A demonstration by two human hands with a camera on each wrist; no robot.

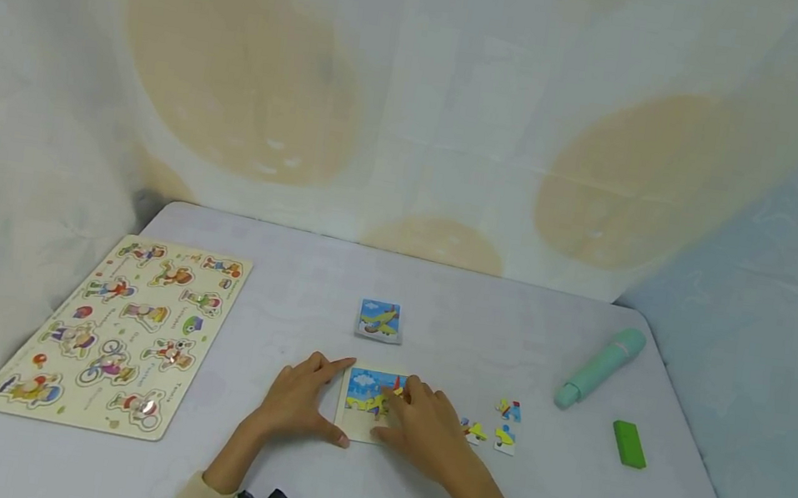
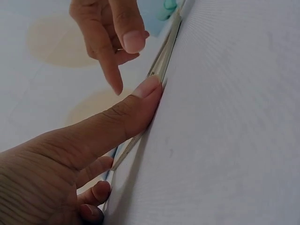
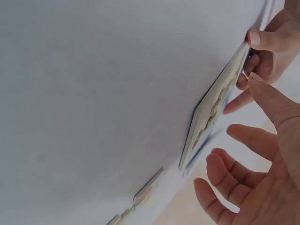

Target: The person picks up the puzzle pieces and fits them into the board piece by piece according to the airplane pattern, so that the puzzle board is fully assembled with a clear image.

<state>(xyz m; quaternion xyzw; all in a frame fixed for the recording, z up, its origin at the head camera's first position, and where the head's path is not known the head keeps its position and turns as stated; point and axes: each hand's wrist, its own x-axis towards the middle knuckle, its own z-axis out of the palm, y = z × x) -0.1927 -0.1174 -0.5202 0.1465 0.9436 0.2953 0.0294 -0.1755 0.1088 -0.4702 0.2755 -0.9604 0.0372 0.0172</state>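
Note:
A small jigsaw puzzle board (image 1: 354,428) lies on the table, its upper part filled with blue and yellow picture pieces. My left hand (image 1: 301,400) holds the board's left side, thumb at the near corner and index finger at the far one. In the left wrist view the thumb (image 2: 146,89) sits against the board's edge. My right hand (image 1: 430,430) is over the board's right part, its index fingertip close on the pieces. The right wrist view shows those fingers (image 3: 253,140) spread, with nothing between them. Loose puzzle pieces (image 1: 505,440) lie just right of that hand.
A small picture card (image 1: 379,320) with a yellow airplane lies beyond the board. At the left is a large peg puzzle board (image 1: 144,426) with several figures. A mint-green cylinder (image 1: 601,368) and a green block (image 1: 629,444) lie at the right.

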